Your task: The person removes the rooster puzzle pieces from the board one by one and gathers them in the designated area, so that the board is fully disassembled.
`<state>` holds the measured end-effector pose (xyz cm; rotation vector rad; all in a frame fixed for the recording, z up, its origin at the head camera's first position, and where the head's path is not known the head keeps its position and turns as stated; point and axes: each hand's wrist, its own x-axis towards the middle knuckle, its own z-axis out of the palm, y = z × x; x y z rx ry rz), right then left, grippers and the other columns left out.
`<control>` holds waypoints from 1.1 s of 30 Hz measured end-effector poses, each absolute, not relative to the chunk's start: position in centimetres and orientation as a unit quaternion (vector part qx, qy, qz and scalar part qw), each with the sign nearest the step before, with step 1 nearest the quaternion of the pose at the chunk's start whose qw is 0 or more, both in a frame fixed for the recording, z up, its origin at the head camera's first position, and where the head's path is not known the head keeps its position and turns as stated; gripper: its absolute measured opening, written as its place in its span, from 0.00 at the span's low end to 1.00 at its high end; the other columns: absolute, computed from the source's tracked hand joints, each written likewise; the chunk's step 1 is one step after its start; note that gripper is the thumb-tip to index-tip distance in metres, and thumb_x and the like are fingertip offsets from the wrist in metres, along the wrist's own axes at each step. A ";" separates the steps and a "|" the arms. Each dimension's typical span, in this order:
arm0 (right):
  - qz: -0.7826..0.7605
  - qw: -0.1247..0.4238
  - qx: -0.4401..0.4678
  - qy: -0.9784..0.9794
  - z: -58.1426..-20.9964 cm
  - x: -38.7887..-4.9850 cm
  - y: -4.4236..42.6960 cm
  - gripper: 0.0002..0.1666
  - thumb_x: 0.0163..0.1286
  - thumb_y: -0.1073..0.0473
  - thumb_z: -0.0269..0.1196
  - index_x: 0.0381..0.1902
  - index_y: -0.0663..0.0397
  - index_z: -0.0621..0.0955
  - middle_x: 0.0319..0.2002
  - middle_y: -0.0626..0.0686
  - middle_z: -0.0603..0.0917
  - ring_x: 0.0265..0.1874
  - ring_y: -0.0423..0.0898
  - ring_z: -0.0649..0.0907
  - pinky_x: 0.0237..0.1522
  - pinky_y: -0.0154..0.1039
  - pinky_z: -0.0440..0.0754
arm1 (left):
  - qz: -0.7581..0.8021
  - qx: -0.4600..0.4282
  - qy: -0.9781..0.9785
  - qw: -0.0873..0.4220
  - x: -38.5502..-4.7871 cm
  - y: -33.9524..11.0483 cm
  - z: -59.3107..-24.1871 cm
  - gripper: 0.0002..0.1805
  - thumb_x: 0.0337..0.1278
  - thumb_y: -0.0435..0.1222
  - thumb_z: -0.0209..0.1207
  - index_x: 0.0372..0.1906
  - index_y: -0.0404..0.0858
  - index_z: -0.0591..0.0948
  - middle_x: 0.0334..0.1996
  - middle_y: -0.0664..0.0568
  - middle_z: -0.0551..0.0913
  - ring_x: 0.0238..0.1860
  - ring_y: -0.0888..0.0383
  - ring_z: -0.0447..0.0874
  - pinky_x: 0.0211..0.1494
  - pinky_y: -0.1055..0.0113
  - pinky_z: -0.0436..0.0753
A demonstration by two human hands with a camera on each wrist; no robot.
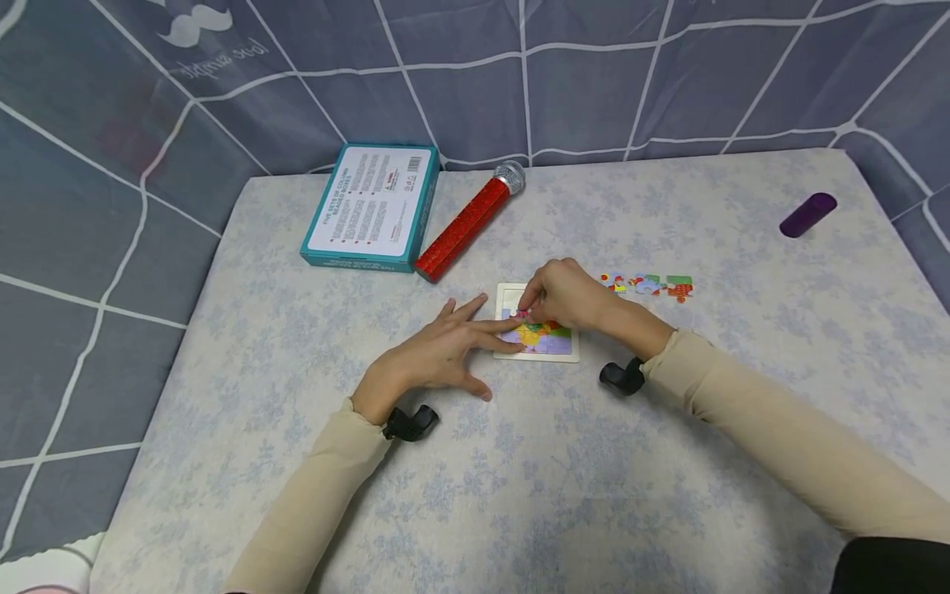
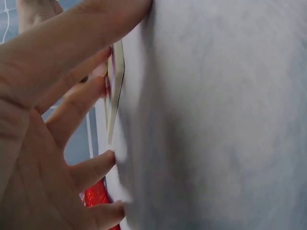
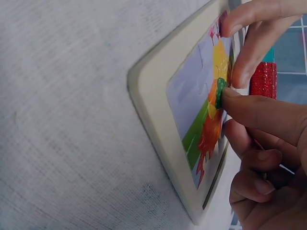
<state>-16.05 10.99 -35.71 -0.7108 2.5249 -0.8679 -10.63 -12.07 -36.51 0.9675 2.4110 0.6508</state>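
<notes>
A small jigsaw puzzle in a cream tray lies on the table, its pieces showing a yellow, orange and green picture. My left hand reaches in from the left with its fingers spread, two fingertips resting on the puzzle's left part. The right hand is over the puzzle's upper part, thumb and finger pinching a puzzle piece. In the right wrist view the thumb lies against a green puzzle piece, while the other fingers curl in. How far that piece is seated is hidden. Several loose puzzle pieces lie right of the tray.
Behind the left hand lie a teal box with a white label and a red microphone. A dark purple cylinder lies at the back right. Grey curtain with white lines hangs along the table's back edge.
</notes>
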 end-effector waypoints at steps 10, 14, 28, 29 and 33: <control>-0.315 0.199 -0.235 0.898 -35.7 -16.0 11.0 0.08 0.57 0.68 0.71 0.35 0.54 0.90 0.28 0.47 0.87 0.28 0.44 0.78 0.31 0.36 0.76 | 0.213 0.310 0.915 0.144 -12.9 -12.6 -36.1 0.33 0.53 0.49 0.70 0.65 0.49 0.77 0.72 0.55 0.65 0.74 0.32 0.49 0.72 0.39 0.54; -0.317 0.199 -0.240 0.896 -35.6 -15.9 10.8 0.07 0.58 0.67 0.71 0.36 0.56 0.90 0.26 0.46 0.86 0.26 0.43 0.78 0.32 0.36 0.75 | 0.161 0.283 0.935 0.142 -13.1 -12.1 -36.3 0.35 0.52 0.54 0.69 0.66 0.53 0.76 0.72 0.56 0.65 0.73 0.30 0.51 0.68 0.33 0.56; -0.310 0.200 -0.229 0.901 -35.4 -15.4 10.3 0.09 0.58 0.65 0.73 0.38 0.59 0.88 0.28 0.47 0.86 0.31 0.43 0.80 0.37 0.38 0.77 | 0.155 0.269 0.938 0.155 -13.1 -11.6 -36.5 0.38 0.47 0.55 0.72 0.67 0.54 0.75 0.73 0.58 0.63 0.73 0.29 0.47 0.66 0.27 0.53; -0.309 0.200 -0.227 0.902 -35.4 -15.3 10.2 0.09 0.58 0.65 0.73 0.38 0.59 0.88 0.28 0.47 0.86 0.31 0.43 0.80 0.37 0.38 0.77 | 0.154 0.269 0.938 0.155 -13.1 -11.6 -36.5 0.38 0.47 0.54 0.72 0.67 0.55 0.75 0.73 0.58 0.63 0.73 0.29 0.47 0.66 0.27 0.53; -0.308 0.199 -0.227 0.902 -35.4 -15.4 10.1 0.08 0.57 0.66 0.73 0.37 0.59 0.88 0.28 0.48 0.86 0.30 0.43 0.81 0.37 0.38 0.78 | 0.155 0.269 0.937 0.157 -13.0 -11.5 -36.5 0.38 0.48 0.54 0.71 0.67 0.56 0.75 0.73 0.57 0.63 0.73 0.29 0.45 0.66 0.27 0.52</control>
